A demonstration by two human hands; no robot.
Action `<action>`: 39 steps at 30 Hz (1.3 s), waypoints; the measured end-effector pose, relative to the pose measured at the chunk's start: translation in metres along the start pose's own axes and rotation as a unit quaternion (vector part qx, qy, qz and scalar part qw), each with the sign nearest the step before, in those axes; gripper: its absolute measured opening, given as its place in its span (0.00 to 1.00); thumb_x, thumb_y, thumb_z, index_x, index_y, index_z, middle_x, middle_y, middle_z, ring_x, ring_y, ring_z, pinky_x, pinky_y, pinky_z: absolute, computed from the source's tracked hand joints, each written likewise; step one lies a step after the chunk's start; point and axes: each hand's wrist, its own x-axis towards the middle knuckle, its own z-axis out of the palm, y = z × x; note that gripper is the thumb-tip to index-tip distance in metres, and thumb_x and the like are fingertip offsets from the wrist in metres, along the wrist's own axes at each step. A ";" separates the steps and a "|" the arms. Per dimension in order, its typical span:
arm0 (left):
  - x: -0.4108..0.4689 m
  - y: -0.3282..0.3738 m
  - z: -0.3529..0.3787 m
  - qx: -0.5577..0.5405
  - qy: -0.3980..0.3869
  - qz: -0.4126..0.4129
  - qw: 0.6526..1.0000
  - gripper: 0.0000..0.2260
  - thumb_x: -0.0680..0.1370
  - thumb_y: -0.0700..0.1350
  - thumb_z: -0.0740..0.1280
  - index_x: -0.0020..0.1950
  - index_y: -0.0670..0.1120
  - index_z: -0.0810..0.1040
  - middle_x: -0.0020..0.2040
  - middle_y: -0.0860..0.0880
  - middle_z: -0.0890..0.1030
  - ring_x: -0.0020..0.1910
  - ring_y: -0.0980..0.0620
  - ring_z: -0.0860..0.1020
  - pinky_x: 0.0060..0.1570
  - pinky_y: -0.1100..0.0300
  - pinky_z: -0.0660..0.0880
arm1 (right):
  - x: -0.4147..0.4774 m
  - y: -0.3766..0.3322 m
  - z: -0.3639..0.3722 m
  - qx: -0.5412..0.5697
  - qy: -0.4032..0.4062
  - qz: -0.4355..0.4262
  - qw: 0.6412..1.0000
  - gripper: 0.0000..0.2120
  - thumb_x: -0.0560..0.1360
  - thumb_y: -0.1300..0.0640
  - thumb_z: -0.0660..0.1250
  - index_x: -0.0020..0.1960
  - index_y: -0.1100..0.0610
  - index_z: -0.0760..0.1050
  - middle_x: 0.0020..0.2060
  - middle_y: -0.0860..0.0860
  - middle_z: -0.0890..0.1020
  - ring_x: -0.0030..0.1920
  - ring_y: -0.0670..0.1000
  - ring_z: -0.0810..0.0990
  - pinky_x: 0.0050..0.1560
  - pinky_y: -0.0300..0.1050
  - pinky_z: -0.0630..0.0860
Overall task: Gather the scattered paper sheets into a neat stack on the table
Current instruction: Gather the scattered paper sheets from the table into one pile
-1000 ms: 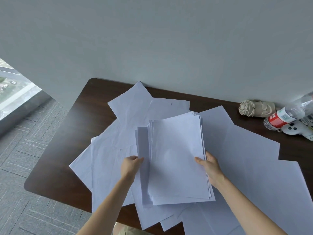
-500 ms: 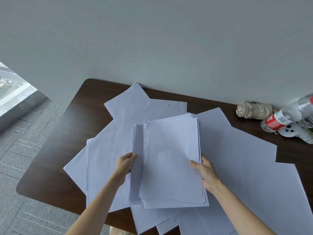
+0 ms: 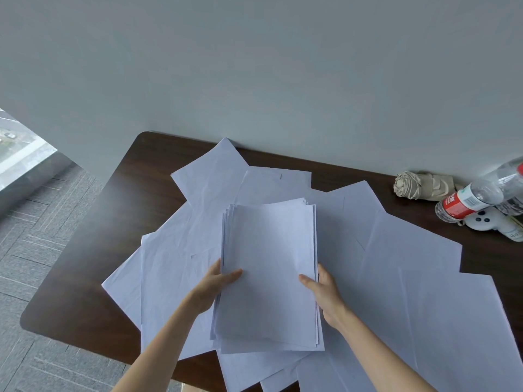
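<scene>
**Hands clasp a paper stack at mid-table**

Both hands grip a thick stack of white paper sheets (image 3: 268,273) from opposite sides above a dark brown wooden table with rounded corners (image 3: 93,241). The left hand (image 3: 216,284) pinches the stack's left edge, thumb lying on the top sheet and fingers tucked beneath. The right hand (image 3: 325,295) mirrors it on the right edge, thumb across the top page and the other fingers curled under the pile. Edges of the stack are nearly aligned, though a few sheets fan out slightly at the far corners and along the near edge.

Beneath and around the stack, loose white paper sheets (image 3: 175,273) lie scattered and overlapping across the tabletop, some creased, several hanging past the near edge. More of them spread to the right, reaching the frame's lower right corner.

Against the pale grey wall (image 3: 254,80) at the table's far right sit a folded beige umbrella (image 3: 421,185), a clear plastic water bottle with a red label (image 3: 469,199) lying on its side, and a white game controller (image 3: 486,222) just beside it. Grey carpet tiles (image 3: 34,250) cover the floor at left.
</scene>
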 end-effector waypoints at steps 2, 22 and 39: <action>-0.001 -0.002 0.002 0.014 0.026 0.026 0.999 0.25 0.67 0.46 0.74 0.62 0.44 0.76 0.53 0.41 0.83 0.47 0.44 0.83 0.47 0.48 0.81 | 0.000 0.001 0.000 -0.023 -0.006 -0.002 1.000 0.16 0.76 0.64 0.67 0.63 0.55 0.74 0.56 0.47 0.82 0.56 0.45 0.81 0.63 0.44 0.74; -0.057 0.001 -0.065 -0.037 0.195 0.080 0.977 0.09 0.78 0.36 0.67 0.57 0.46 0.77 0.49 0.44 0.82 0.43 0.46 0.80 0.43 0.53 0.78 | -0.035 0.010 0.025 -0.508 0.127 -0.048 0.850 0.25 0.66 0.41 0.75 0.51 0.54 0.69 0.49 0.48 0.74 0.53 0.52 0.74 0.39 0.43 0.65; -0.072 -0.021 -0.048 -0.066 0.179 0.072 0.979 0.13 0.78 0.36 0.67 0.62 0.45 0.76 0.50 0.43 0.82 0.43 0.46 0.80 0.43 0.53 0.79 | -0.023 0.021 0.020 -0.280 0.167 -0.032 0.945 0.22 0.75 0.64 0.63 0.31 0.53 0.54 0.25 0.49 0.58 0.29 0.50 0.56 0.31 0.47 0.50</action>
